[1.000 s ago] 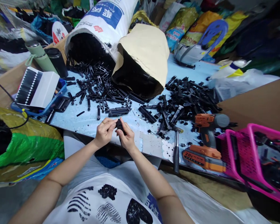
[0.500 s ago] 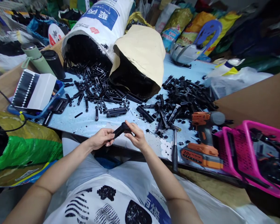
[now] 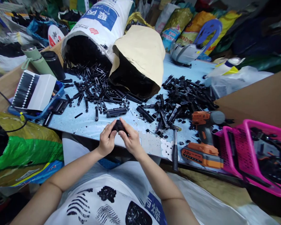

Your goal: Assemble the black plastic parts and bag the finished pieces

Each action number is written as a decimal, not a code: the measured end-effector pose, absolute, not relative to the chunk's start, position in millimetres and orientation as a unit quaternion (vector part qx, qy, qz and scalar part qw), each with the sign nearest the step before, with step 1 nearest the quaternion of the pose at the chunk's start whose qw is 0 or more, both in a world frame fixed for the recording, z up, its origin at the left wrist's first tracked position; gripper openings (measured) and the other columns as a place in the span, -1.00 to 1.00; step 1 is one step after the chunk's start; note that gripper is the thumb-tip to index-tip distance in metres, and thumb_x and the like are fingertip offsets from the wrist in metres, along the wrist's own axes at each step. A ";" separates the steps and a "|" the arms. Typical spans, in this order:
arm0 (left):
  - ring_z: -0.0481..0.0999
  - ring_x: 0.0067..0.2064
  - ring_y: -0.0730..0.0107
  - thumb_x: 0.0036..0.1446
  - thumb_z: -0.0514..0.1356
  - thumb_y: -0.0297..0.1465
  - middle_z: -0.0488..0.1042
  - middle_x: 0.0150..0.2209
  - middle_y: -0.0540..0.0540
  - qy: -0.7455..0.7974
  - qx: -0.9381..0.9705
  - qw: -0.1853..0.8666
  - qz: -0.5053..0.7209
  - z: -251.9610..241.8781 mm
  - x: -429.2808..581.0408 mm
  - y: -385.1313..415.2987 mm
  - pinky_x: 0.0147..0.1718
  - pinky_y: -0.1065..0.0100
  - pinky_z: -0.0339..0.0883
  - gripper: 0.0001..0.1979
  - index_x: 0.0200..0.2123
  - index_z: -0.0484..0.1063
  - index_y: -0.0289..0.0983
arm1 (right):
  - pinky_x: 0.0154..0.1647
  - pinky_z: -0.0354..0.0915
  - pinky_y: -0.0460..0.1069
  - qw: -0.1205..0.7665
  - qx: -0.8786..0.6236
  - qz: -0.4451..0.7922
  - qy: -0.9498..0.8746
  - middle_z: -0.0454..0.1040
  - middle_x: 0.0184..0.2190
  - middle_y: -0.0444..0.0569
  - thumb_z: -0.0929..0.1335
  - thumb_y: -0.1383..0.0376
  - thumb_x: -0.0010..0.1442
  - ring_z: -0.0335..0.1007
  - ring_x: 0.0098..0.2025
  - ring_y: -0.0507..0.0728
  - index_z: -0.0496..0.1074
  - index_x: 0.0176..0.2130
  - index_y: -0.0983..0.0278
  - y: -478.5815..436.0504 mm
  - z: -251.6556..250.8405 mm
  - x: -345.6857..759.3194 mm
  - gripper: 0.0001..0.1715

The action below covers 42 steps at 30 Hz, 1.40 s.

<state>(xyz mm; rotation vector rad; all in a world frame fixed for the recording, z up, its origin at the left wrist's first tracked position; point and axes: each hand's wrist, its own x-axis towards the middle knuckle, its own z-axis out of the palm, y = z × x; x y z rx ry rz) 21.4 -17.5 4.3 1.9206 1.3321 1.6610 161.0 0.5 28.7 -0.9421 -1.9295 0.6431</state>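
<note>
Both hands meet over the table's front edge around one black plastic part. My left hand grips its left side, the thumb pressed on the near face. My right hand holds the right side in the same way, so fingers hide much of the part. Just beyond them on the blue table lie a long black jointed piece and a black bar-shaped piece. A heap of small black parts spreads at the back left, and another heap of black parts lies to the right.
A hammer and an orange cordless drill rest at the right front, beside pink baskets. At the back, a white sack and a tan sack lie with their mouths facing me. Two bottles and a blue basket stand left.
My left hand has shifted up the black part and now sits close to my right hand. The part has turned from slanting sideways to pointing more end-on. The table items have not moved.
</note>
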 end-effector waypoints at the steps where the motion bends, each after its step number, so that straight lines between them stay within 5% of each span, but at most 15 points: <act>1: 0.46 0.00 0.26 0.31 -0.04 -0.35 0.43 0.04 -0.24 0.469 0.644 0.136 0.588 4.1 23.5 -17.9 -0.04 0.25 0.36 -0.59 0.19 0.23 -0.24 | 0.01 0.32 0.02 0.448 -0.390 0.259 -0.762 0.38 0.05 0.07 0.18 0.17 0.32 0.36 0.02 0.15 0.00 0.31 0.17 -2.4 28.2 154.5 -0.38; 5: 0.47 -0.02 0.25 0.29 0.00 -0.33 0.45 0.02 -0.23 0.461 0.631 0.130 0.610 6.1 25.3 -22.0 -0.06 0.25 0.37 -0.61 0.15 0.29 -0.25 | 0.05 0.30 0.03 0.475 -0.351 0.268 -0.761 0.29 0.15 0.05 0.15 0.15 0.33 0.31 0.09 0.16 -0.07 0.33 0.15 -6.5 25.4 140.4 -0.36; 9: 0.48 -0.06 0.29 0.28 0.02 -0.37 0.48 -0.03 -0.21 0.475 0.614 0.133 0.617 10.2 18.6 -26.8 -0.08 0.29 0.38 -0.61 0.16 0.29 -0.24 | -0.04 0.36 0.03 0.443 -0.322 0.303 -0.780 0.28 0.16 0.09 0.16 0.11 0.32 0.41 -0.05 0.14 -0.03 0.32 0.18 0.6 23.6 145.8 -0.35; 19: 0.49 -0.21 0.40 0.26 0.05 -0.40 0.53 -0.20 -0.15 0.425 0.688 0.185 0.559 16.4 -5.8 -9.2 -0.22 0.37 0.39 -0.66 0.08 0.38 -0.24 | -0.15 0.38 0.01 0.435 -0.337 0.322 -0.770 0.40 0.02 0.09 0.20 0.09 0.29 0.43 -0.22 0.10 0.03 0.30 0.19 6.8 13.9 153.7 -0.34; 25: 0.49 -0.31 0.40 0.19 0.12 -0.18 0.52 -0.26 -0.14 0.458 0.594 0.413 0.517 15.0 -3.8 1.6 -0.35 0.39 0.38 -0.60 0.01 0.41 -0.28 | -0.45 0.34 -0.09 0.416 -0.363 0.464 -0.693 0.40 -0.42 -0.12 0.20 0.07 0.29 0.26 -0.55 -0.05 0.07 0.29 0.21 17.3 -9.4 160.3 -0.34; 28: 0.41 -0.53 0.51 0.15 0.12 -0.06 0.47 -0.41 -0.09 0.453 0.412 0.643 0.460 15.5 -3.1 0.5 -0.60 0.49 0.25 -0.50 -0.04 0.38 -0.34 | -0.54 0.29 -0.12 0.437 -0.360 0.526 -0.635 0.33 -0.47 -0.17 0.20 0.05 0.28 0.25 -0.58 -0.07 0.06 0.29 0.21 25.9 -20.0 173.2 -0.33; 31: 0.36 -0.57 0.57 0.04 0.24 -0.10 0.42 -0.49 -0.06 0.412 0.287 0.773 0.388 16.2 -3.9 -2.8 -0.65 0.54 0.17 -0.56 -0.24 0.41 -0.39 | -0.55 0.29 -0.12 0.451 -0.360 0.537 -0.616 0.34 -0.46 -0.16 0.21 0.02 0.26 0.27 -0.57 -0.07 0.06 0.28 0.25 28.8 -24.5 183.7 -0.29; 37: 0.15 -0.72 0.70 -0.06 0.29 -0.04 0.29 -0.67 0.08 0.416 0.304 0.783 0.347 16.9 0.4 -7.8 -0.76 0.58 -0.10 -0.53 -0.38 0.40 -0.38 | -0.51 0.33 -0.09 0.431 -0.367 0.574 -0.591 0.37 -0.50 -0.17 0.25 -0.03 0.20 0.35 -0.55 -0.02 0.12 0.23 0.31 23.1 -11.8 181.9 -0.25; 42: 0.11 -0.76 0.70 -0.09 0.26 0.01 0.29 -0.72 0.09 0.449 0.355 0.756 0.317 19.6 1.9 -12.0 -0.78 0.58 -0.18 -0.50 -0.42 0.37 -0.37 | -0.57 0.27 -0.10 0.398 -0.437 0.571 -0.569 0.32 -0.66 -0.24 0.37 -0.03 0.05 0.29 -0.63 -0.01 0.34 -0.23 0.30 17.6 -6.4 172.4 -0.53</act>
